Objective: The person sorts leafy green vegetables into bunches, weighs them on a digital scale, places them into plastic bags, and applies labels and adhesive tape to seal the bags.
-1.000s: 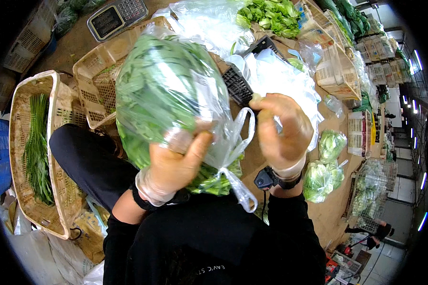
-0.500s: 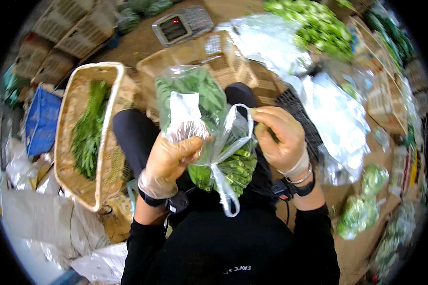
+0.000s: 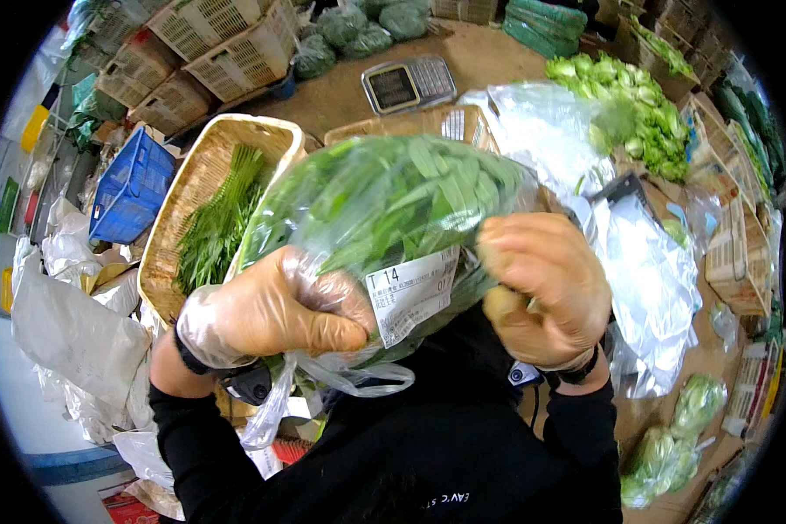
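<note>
A clear plastic bag of leafy greens [image 3: 410,196] is held up in front of my chest. My gloved left hand [image 3: 275,310] grips its near left side, thumb lying across the plastic. A white printed label [image 3: 415,295] is on the bag, right of that thumb. The bag's knotted handle loops [image 3: 358,377] hang below. My gloved right hand [image 3: 546,293] is at the bag's right edge, its fingers curled in and closed. Whether plastic is pinched between them cannot be made out.
Left is a tan crate [image 3: 179,210] holding long greens [image 3: 227,218], beside a blue basket [image 3: 131,188]. Beyond the bag sits a scale [image 3: 408,85]. To the right are plastic bags [image 3: 642,297], piled lettuce [image 3: 624,105] and bagged greens [image 3: 668,454] on the floor.
The bag has come up nearer to me and tilted, so its leaves point away to the right. The handle loops have swung to the lower left. My right hand has left the loop.
</note>
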`<action>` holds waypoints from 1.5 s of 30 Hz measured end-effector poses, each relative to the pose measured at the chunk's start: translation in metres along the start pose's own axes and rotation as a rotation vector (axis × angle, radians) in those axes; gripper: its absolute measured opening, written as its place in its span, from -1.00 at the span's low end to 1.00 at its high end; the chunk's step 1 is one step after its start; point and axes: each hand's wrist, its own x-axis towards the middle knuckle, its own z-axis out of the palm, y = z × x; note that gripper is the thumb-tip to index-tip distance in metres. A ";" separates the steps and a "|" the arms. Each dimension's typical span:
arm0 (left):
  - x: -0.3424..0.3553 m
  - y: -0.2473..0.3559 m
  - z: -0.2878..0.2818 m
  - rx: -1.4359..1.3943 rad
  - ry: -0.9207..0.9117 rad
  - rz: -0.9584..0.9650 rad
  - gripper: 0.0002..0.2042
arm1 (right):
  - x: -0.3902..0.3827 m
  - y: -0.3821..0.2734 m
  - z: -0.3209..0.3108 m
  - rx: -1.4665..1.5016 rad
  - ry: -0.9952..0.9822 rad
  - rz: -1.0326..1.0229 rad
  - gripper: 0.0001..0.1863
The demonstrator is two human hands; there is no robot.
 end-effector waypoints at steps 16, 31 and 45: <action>0.055 -0.103 0.028 -0.979 -0.042 0.136 -0.82 | -0.021 -0.002 0.034 -0.027 -0.418 0.043 -0.72; 0.074 -0.119 0.023 -0.814 0.113 0.087 -0.80 | -0.029 0.011 0.052 -0.234 -0.518 0.033 -0.68; 0.079 -0.123 0.017 -0.906 0.063 0.150 -0.68 | 0.011 0.027 0.068 -0.257 -0.704 -0.079 -0.73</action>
